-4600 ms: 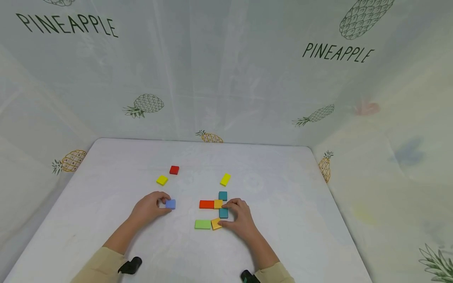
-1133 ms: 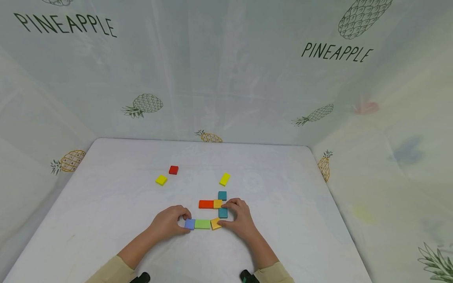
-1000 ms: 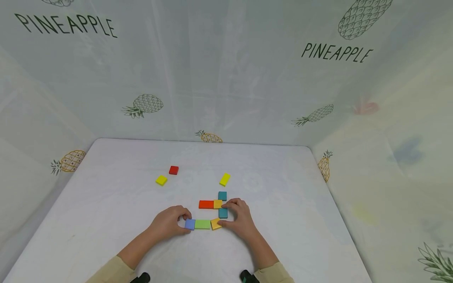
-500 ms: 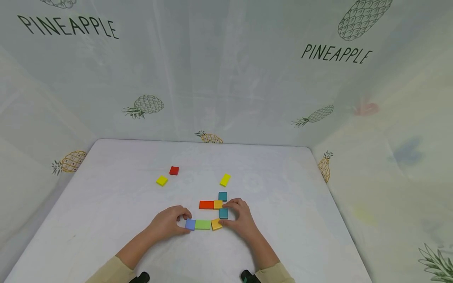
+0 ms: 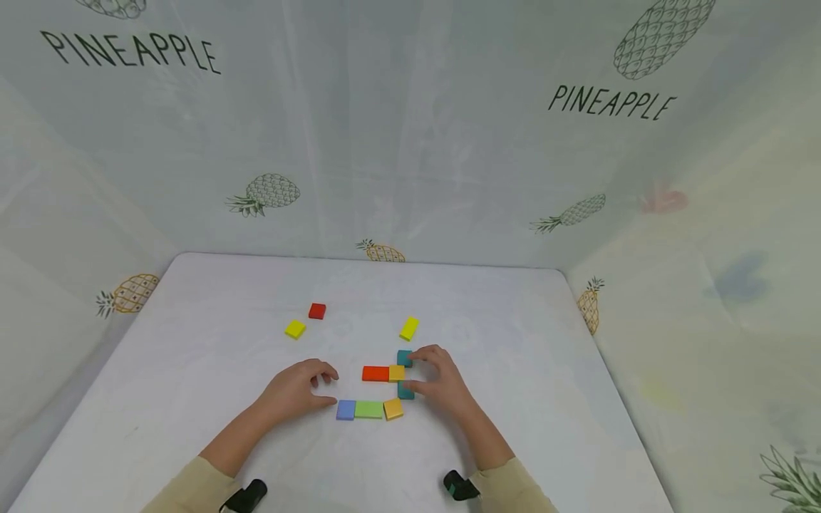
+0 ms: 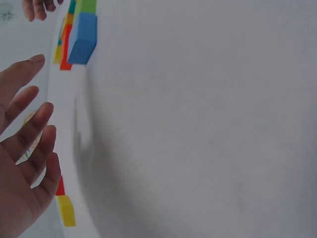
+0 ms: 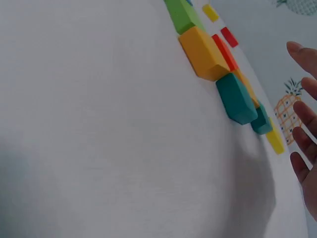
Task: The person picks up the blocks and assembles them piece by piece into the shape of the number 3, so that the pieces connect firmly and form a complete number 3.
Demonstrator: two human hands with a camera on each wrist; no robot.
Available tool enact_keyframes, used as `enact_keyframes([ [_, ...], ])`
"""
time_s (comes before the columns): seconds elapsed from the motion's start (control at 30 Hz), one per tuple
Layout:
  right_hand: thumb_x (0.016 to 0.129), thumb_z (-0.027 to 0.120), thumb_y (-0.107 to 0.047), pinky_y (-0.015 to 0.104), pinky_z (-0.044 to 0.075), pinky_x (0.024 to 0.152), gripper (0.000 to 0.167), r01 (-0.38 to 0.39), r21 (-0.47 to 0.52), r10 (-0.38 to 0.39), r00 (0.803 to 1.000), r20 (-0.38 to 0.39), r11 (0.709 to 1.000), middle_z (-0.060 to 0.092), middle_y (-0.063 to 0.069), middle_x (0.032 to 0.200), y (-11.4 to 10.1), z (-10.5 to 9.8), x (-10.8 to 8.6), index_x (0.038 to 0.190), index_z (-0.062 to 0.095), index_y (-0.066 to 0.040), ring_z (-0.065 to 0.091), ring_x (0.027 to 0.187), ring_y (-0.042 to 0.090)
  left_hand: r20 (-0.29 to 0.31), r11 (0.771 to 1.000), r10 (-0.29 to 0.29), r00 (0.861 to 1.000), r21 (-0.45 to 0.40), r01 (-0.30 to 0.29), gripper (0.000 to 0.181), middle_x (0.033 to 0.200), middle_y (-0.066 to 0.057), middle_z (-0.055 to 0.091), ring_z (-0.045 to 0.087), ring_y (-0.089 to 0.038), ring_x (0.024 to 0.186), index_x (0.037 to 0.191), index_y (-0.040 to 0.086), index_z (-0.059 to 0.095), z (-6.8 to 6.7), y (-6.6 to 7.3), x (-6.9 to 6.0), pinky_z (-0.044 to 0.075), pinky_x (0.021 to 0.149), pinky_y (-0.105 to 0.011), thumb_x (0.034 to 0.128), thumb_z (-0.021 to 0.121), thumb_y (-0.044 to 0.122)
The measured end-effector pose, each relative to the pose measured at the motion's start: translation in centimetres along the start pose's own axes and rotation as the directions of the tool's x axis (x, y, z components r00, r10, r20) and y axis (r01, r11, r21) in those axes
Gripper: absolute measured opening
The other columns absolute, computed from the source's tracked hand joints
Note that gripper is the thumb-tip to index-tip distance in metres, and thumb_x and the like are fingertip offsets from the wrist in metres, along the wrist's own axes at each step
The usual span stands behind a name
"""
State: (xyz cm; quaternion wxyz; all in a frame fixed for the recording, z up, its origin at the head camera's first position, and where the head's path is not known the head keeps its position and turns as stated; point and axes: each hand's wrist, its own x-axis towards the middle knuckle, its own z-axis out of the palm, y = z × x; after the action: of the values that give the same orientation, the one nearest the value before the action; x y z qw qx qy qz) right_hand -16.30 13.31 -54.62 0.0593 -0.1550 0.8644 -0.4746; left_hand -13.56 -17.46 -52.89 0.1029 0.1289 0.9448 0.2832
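Left hand [image 5: 291, 392] loosely curved; right hand [image 5: 444, 382] likewise relaxed.

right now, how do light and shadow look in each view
Head view: bright, fairly even, with pale vertical streaks on the pineapple-print sheet; left wrist view: dimmer, a broad soft shadow running down the frame from the blue block; right wrist view: dim, a soft shadow below the nearer teal block and a darker lower-left corner.

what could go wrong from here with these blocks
The right hand is close beside the teal blocks, so a careless move might knock them out of line. The nearer orange block sits askew at the end of the green block, so pushing along that row could twist it further.
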Motion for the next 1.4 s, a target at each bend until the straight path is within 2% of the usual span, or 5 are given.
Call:
enact_keyframes([
  [0.27, 0.082, 0.080, -0.023, 0.048, 0.042, 0.097, 0.044, 0.019, 0.013, -0.020, 0.996, 0.086, 1.000, 0.058, -0.005, 0.118, -2.7, 0.5, 3.5, 0.122, 0.065, -0.011, 0.051, 0.113, 0.027, -0.058, 1.000, -0.018, 0.998, -0.015, 0.017, 0.036, 0.094, 0.006, 0.062, 0.053, -0.015, 0.083, 0.107, 0.017, 0.068, -2.4, -1.4, 0.7, 0.046, 0.070, -0.032, 0.0759, 0.084, 0.024],
  [0.57, 0.084, 0.078, -0.019, 0.045, 0.042, 0.098, 0.045, 0.036, 0.034, -0.042, 0.979, 0.200, 0.999, 0.059, 0.003, 0.121, -4.8, 2.3, 8.0, 0.125, 0.063, -0.009, 0.050, 0.114, 0.029, -0.133, 0.996, -0.071, 0.989, -0.060, 0.064, 0.037, 0.096, 0.001, 0.064, 0.055, -0.018, 0.085, 0.111, 0.011, 0.068, -4.2, -3.4, 0.9, 0.046, 0.068, -0.033, 0.0787, 0.082, 0.022],
  [0.77, 0.084, 0.078, -0.017, 0.045, 0.043, 0.097, 0.045, 0.078, 0.031, -0.083, 0.963, 0.255, 0.996, 0.059, 0.007, 0.124, -6.0, 3.7, 10.5, 0.126, 0.063, -0.008, 0.051, 0.115, 0.031, -0.155, 0.990, -0.115, 0.981, -0.095, 0.101, 0.037, 0.096, 0.000, 0.064, 0.055, -0.019, 0.085, 0.111, 0.008, 0.067, -4.6, -4.3, 0.7, 0.046, 0.069, -0.034, 0.0795, 0.081, 0.022],
  [1.0, 0.083, 0.079, -0.022, 0.030, 0.047, 0.089, 0.044, 0.065, 0.007, -0.064, 0.965, 0.254, 0.998, 0.056, -0.004, 0.122, -6.6, 5.8, 12.9, 0.124, 0.065, -0.013, 0.052, 0.113, 0.025, -0.143, 0.981, -0.171, 0.975, -0.121, 0.155, 0.038, 0.097, 0.001, 0.065, 0.055, -0.019, 0.086, 0.113, 0.009, 0.067, -4.4, -5.0, 0.1, 0.046, 0.070, -0.034, 0.0799, 0.081, 0.023],
  [1.4, 0.080, 0.082, -0.024, 0.020, 0.046, 0.082, 0.041, 0.004, -0.090, 0.022, 0.960, 0.278, 0.996, 0.060, -0.009, 0.114, -7.4, 10.8, 15.8, 0.118, 0.069, -0.020, 0.052, 0.102, 0.011, -0.180, 0.981, -0.165, 0.970, -0.129, 0.143, 0.037, 0.096, 0.003, 0.064, 0.056, -0.016, 0.083, 0.111, 0.011, 0.067, -3.8, -6.6, -0.6, 0.045, 0.070, -0.035, 0.0794, 0.082, 0.025],
])
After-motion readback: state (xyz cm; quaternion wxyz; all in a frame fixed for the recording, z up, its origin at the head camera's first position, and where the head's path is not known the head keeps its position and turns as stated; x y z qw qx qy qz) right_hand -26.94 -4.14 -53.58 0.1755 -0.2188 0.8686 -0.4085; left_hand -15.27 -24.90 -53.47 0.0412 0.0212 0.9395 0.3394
